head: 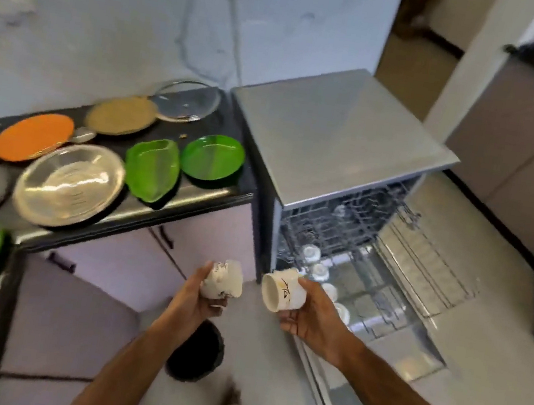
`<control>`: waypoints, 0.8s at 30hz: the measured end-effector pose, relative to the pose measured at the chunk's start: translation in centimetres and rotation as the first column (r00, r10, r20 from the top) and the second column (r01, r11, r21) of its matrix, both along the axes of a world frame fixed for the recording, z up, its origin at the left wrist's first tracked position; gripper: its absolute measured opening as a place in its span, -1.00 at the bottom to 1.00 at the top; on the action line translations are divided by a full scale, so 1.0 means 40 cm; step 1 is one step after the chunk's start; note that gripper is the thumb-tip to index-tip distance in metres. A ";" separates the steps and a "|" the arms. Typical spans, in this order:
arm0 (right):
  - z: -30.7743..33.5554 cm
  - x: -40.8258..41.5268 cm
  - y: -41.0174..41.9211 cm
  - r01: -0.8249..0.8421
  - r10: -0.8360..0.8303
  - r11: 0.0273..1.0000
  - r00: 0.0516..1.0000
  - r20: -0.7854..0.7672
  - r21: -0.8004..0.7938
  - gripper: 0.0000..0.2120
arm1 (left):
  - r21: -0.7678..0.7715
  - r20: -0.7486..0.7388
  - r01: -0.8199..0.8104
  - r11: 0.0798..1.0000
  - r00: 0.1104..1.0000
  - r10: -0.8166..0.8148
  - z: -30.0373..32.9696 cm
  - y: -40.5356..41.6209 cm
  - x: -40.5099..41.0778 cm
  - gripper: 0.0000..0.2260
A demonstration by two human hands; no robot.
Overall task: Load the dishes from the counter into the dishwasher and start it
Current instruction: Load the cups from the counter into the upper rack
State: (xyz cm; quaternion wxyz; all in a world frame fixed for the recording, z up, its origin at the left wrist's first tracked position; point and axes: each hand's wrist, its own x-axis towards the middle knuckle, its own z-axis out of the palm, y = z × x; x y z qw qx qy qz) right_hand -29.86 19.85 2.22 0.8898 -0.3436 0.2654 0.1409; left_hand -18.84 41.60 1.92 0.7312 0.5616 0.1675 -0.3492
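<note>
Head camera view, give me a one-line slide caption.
Both hands, left and right, each hold a white cup beside the open dishwasher.

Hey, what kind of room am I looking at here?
Most likely a home kitchen. An open dishwasher with its racks pulled out stands beside a dark counter covered with plates and bowls, and there are cabinets nearby.

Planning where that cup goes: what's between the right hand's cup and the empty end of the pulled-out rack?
Head view: several white cups already sit in the rack just beyond the right hand's cup.
</note>
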 end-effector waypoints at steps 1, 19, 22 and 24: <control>-0.023 -0.009 -0.039 0.049 -0.050 0.998 0.998 -0.035 -0.029 -0.60 | 0.024 0.002 0.050 0.998 0.999 -0.050 -0.012 -0.050 0.017 -0.65; -0.294 0.254 -0.449 0.161 -0.342 0.821 0.907 -0.247 -0.548 -0.65 | 0.661 0.708 0.474 0.581 -0.140 -0.692 -0.035 -0.717 0.510 -0.57; -0.372 0.313 -0.467 0.083 -0.294 0.796 0.919 -0.263 -0.600 -0.56 | 0.544 0.773 0.517 0.660 -0.004 -0.634 -0.083 -0.788 0.541 -0.60; -0.430 0.357 -0.474 0.027 -0.258 0.751 0.932 -0.255 -0.660 -0.49 | 0.420 0.800 0.504 0.755 0.187 -0.570 -0.118 -0.826 0.548 -0.64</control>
